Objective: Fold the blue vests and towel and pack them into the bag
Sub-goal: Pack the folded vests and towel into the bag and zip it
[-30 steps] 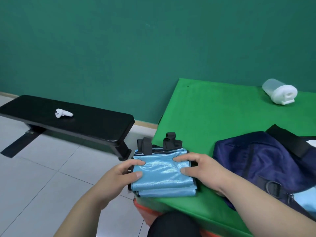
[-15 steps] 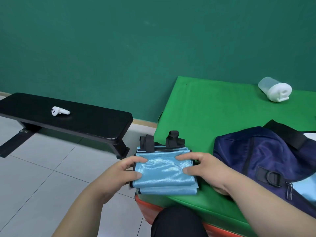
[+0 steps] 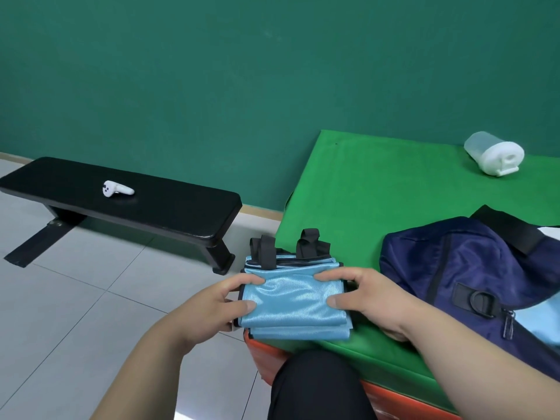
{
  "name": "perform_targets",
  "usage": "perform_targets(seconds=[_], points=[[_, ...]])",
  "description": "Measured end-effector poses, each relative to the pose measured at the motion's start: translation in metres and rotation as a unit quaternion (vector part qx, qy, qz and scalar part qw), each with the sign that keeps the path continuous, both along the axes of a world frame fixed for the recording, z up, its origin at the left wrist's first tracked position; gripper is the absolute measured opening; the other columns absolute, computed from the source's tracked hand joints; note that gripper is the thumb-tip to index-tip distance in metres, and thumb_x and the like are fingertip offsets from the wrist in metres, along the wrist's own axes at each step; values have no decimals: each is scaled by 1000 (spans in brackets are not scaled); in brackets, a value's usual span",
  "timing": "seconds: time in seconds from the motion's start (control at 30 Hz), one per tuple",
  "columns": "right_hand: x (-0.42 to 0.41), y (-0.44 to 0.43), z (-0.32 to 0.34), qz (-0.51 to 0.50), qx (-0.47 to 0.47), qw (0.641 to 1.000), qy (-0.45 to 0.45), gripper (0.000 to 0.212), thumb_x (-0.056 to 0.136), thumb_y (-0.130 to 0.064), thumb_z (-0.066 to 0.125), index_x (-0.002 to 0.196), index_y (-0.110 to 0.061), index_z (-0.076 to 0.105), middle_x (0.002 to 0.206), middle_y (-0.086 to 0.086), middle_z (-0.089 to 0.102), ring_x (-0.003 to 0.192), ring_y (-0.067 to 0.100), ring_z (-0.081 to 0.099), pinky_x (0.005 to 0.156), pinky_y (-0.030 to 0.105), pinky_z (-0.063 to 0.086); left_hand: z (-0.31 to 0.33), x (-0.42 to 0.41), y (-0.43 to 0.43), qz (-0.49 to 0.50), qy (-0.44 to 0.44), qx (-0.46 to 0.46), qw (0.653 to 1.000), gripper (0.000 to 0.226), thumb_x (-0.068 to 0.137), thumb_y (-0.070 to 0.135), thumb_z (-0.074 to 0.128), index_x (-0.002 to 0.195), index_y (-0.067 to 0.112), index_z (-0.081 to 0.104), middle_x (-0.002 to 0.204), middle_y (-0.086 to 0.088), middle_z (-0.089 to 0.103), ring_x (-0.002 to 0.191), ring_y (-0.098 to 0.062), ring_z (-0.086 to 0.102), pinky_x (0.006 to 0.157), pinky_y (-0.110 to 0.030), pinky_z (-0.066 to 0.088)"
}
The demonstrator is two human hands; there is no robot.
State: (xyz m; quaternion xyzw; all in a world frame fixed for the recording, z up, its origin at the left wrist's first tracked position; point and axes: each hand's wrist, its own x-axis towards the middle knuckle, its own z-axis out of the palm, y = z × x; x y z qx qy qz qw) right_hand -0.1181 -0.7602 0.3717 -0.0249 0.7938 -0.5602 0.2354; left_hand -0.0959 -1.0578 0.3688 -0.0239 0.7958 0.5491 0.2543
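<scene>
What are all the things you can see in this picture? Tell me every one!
folded vests: one stack, light blue with black straps, mat's near left corner
bag: one, dark blue, black strap, on the mat right of the vests
mat: one, green top, orange side, under those things
bottle: one, clear, white lid, lying at the mat's far right
bench: one, black, on the floor, left
controller: one, white, on the bench
floor: pale grey tiles, left
wall: dark green, behind
left hand: one, gripping the stack's left edge
right hand: one, gripping its right edge
knee: one, in black, bottom middle
</scene>
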Motion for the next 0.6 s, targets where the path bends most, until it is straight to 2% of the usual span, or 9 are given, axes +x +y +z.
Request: perform_targets(seconds=[0.1, 0.17, 0.27, 0.37, 0.47, 0.53, 0.6], points=[[2, -1, -2, -7, 2, 1000, 6, 40, 81, -15, 81, 104, -47, 75, 130, -22, 59, 118, -9, 51, 99, 18, 39, 3, 1, -1, -4, -27, 41, 999, 35, 96, 22, 63, 121, 47, 61, 125, 4, 60, 107, -25, 65, 90, -44, 58], [4, -1, -4, 0, 15, 1000, 8, 40, 80, -16, 82, 103, -47, 75, 129, -23, 60, 116, -6, 55, 105, 23, 41, -1, 5, -3, 6, -37, 74, 997, 37, 95, 17, 64, 123, 41, 62, 129, 0, 57, 111, -29, 65, 92, -46, 57], [9, -4, -5, -2, 9, 1000, 17, 40, 79, -13, 82, 100, -47, 76, 127, -26, 60, 117, -8, 54, 104, 19, 38, -12, 16, -5, 39, -29, 113, 992, 37, 94, 12, 65, 122, 36, 65, 128, -6, 63, 110, -32, 65, 96, -49, 54], [8, -5, -5, -3, -1, 1000, 17, 39, 79, -10, 81, 98, -45, 77, 124, -27, 61, 115, -14, 52, 98, 13, 36, -17, 22, -5, 51, -21, 110, 992, 37, 91, 18, 70, 122, 37, 66, 124, 2, 66, 109, -28, 65, 98, -45, 52], [6, -6, -6, 7, 0, 1000, 11, 40, 79, -9, 81, 99, -43, 77, 126, -24, 63, 117, -8, 55, 107, 21, 38, -18, 24, -6, 55, -32, 127, 990, 40, 85, 27, 71, 124, 36, 66, 127, 1, 65, 109, -23, 64, 94, -39, 53], [7, -7, -6, 4, -10, 1000, 9, 40, 78, -8, 81, 99, -42, 78, 126, -22, 63, 120, -3, 55, 111, 25, 37, -16, 23, -8, 46, -29, 107, 993, 35, 92, 22, 68, 122, 39, 66, 126, 1, 65, 106, -19, 64, 91, -34, 52], [8, -7, -6, -2, -22, 1000, 6, 40, 78, -5, 80, 98, -40, 79, 123, -21, 65, 117, -2, 58, 108, 24, 39, -13, 21, -9, 49, -42, 106, 992, 33, 95, 17, 63, 121, 38, 67, 126, 1, 65, 111, -22, 64, 96, -38, 53]])
